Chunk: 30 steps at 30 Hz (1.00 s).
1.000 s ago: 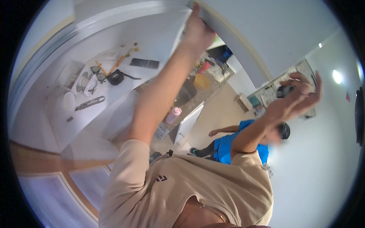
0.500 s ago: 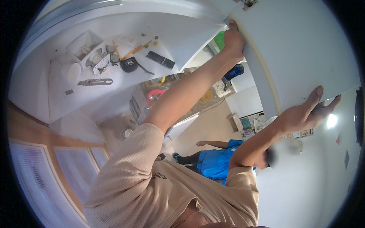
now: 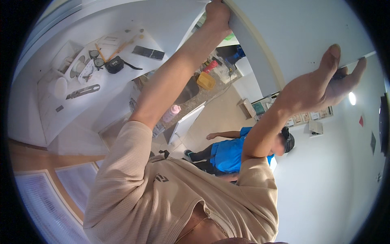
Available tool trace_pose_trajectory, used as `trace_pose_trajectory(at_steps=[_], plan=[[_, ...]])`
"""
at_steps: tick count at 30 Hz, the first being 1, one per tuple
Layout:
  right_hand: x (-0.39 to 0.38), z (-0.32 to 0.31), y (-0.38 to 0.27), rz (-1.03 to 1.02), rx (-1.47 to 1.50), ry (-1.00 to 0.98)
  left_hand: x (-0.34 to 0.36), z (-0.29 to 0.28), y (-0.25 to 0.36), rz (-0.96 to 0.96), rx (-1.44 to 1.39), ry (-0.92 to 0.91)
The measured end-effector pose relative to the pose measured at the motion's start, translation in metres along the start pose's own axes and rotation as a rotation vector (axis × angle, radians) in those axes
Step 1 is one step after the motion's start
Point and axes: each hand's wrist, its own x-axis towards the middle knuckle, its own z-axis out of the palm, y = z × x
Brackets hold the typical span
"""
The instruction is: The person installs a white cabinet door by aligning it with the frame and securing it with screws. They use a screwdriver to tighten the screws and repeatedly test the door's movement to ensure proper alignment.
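A large white cabinet door (image 3: 300,36) with a pale edge strip spans the upper right. My left hand (image 3: 218,16) is raised to its edge beside the cabinet's side wall, closed against it; most of those fingers are hidden. Further right, my right hand (image 3: 319,83) grips the door's lower edge, thumb on the near face and fingers around the border. To the left, on the white cabinet shelf (image 3: 122,79), lie a black tape measure (image 3: 115,64), a grey utility knife (image 3: 83,91), pencils (image 3: 118,51) and a dark flat bar (image 3: 148,53).
Below stands a person in a blue shirt (image 3: 229,156) and dark cap. A counter (image 3: 207,92) holds a yellow container (image 3: 206,80) and a pink bottle (image 3: 171,113). An open white lower door (image 3: 186,124) juts out. Slatted panels (image 3: 44,207) fill the lower left.
Both hands and the door appear shifted left, the left hand now at the top rim. The shelf and its tools also sit further left; the view has moved.
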Motion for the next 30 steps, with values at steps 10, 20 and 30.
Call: trace_pose_trajectory(at_steps=[10,20,30], plan=[[0.002,0.011,-0.02,0.072,-0.142,-0.006,-0.049,0.006,0.002,-0.116,-0.185,-0.222],[-0.009,0.023,-0.028,0.194,-0.012,-0.008,-0.14,0.036,0.014,-0.093,0.086,-0.14],[-0.009,0.012,-0.029,0.121,0.093,-0.125,-0.135,0.024,0.004,-0.058,0.022,-0.265]])
